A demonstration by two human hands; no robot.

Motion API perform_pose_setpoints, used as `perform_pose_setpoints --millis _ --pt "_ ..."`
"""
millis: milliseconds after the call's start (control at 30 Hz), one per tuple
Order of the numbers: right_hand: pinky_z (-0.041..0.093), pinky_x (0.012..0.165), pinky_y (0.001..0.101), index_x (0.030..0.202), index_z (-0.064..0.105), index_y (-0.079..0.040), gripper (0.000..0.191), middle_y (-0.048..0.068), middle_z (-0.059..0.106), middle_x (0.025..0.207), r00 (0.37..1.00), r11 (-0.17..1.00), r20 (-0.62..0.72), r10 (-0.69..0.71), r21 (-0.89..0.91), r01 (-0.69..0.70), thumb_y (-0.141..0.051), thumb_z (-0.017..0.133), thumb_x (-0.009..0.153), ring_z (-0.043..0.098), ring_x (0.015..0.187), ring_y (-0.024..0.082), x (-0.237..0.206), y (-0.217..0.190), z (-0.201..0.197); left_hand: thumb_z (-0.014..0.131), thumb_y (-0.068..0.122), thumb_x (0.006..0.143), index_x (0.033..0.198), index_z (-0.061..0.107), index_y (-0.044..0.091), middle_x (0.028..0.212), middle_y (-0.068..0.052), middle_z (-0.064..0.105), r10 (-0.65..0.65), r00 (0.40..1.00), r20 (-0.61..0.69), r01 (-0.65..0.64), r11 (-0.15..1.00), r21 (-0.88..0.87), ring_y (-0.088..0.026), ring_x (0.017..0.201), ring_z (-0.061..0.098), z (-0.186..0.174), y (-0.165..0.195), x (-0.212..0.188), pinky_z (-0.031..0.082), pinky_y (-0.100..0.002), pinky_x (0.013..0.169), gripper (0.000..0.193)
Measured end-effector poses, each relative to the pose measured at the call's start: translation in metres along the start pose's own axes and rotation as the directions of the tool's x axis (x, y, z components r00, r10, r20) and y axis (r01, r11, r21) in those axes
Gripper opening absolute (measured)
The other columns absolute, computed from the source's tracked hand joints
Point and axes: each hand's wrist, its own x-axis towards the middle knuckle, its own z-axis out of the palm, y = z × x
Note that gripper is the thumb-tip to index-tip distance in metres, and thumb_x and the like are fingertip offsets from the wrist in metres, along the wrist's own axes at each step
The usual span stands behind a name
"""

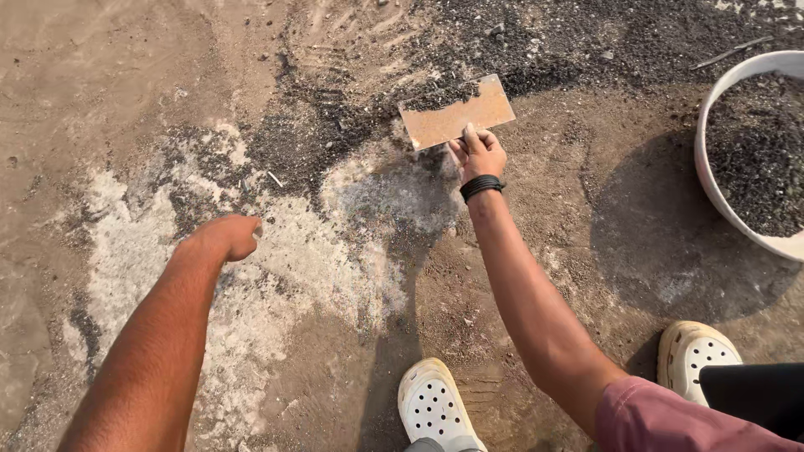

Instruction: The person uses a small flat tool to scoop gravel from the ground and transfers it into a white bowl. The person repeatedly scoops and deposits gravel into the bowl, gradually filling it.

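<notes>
My right hand (477, 155) grips the near edge of a flat rectangular brown board (456, 112), which is held tilted against a heap of dark gravel and grit (352, 125) on the dirt ground. A black band circles that wrist. My left hand (230, 236) is stretched out over a pale whitish patch of powder (293, 251), its fingers curled under with nothing visible in them. The two hands are well apart, the left one lower and to the left.
A white round tub (708, 180) holding dark gravel stands at the right edge. Two white perforated clogs (431, 406) (695, 351) are planted at the bottom. More dark gravel (628, 38) spreads along the top right, with a thin stick beside it.
</notes>
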Motion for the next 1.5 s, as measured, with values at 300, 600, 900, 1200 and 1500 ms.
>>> perform_pose_setpoints --millis 300,600,900,1200,1500 --pt "0.066 0.063 0.0303 0.086 0.058 -0.003 0.020 0.007 0.066 0.079 0.842 0.914 -0.422 -0.337 0.066 0.400 -0.008 0.075 0.095 0.072 0.068 0.018 -0.013 -0.166 -0.149 0.054 0.011 0.092 0.139 0.063 0.034 0.138 -0.008 0.070 0.207 0.978 -0.011 -0.199 0.954 0.226 -0.028 0.126 0.068 -0.024 0.047 0.055 0.054 -0.043 0.108 0.053" --pt "0.066 0.061 0.0307 0.090 0.062 0.005 0.008 0.014 0.070 0.083 0.815 0.991 -0.570 -0.105 0.006 0.132 -0.001 0.066 0.093 0.073 0.067 0.021 -0.091 -0.129 -0.177 0.051 0.004 0.091 0.155 0.041 0.030 0.146 -0.006 0.063 0.395 0.905 -0.156 -0.325 0.881 0.344 -0.024 0.128 0.067 -0.084 0.156 0.048 0.052 -0.043 0.112 0.071" --pt "0.068 0.061 0.0318 0.091 0.060 0.004 0.017 0.013 0.069 0.082 0.950 0.984 -0.259 0.175 0.016 -0.177 -0.005 0.074 0.091 0.072 0.068 0.020 -0.080 -0.132 -0.154 0.054 0.011 0.092 0.150 0.047 0.030 0.144 -0.007 0.063 0.441 0.891 -0.108 -0.306 0.758 0.576 -0.027 0.128 0.065 -0.160 0.267 0.017 0.054 -0.043 0.108 0.061" --pt "0.061 0.053 0.0312 0.098 0.064 -0.001 0.012 0.011 0.071 0.083 0.808 0.793 0.035 0.588 -0.221 -0.567 -0.007 0.067 0.088 0.073 0.064 0.022 -0.145 -0.048 -0.122 0.056 0.007 0.086 0.134 0.062 0.029 0.131 -0.010 0.067 0.502 0.778 -0.378 -0.435 0.864 0.251 -0.033 0.116 0.065 -0.149 0.208 -0.017 0.053 -0.048 0.097 0.053" --pt "0.067 0.062 0.0346 0.098 0.061 0.005 0.012 0.018 0.072 0.094 0.710 0.685 0.012 0.704 -0.275 -0.675 -0.001 0.067 0.090 0.078 0.076 0.030 -0.210 0.076 -0.044 0.059 0.005 0.088 0.137 0.066 0.031 0.135 -0.011 0.068 0.097 0.950 -0.298 -0.048 0.985 0.168 -0.033 0.124 0.065 -0.108 -0.025 -0.013 0.053 -0.048 0.104 0.056"
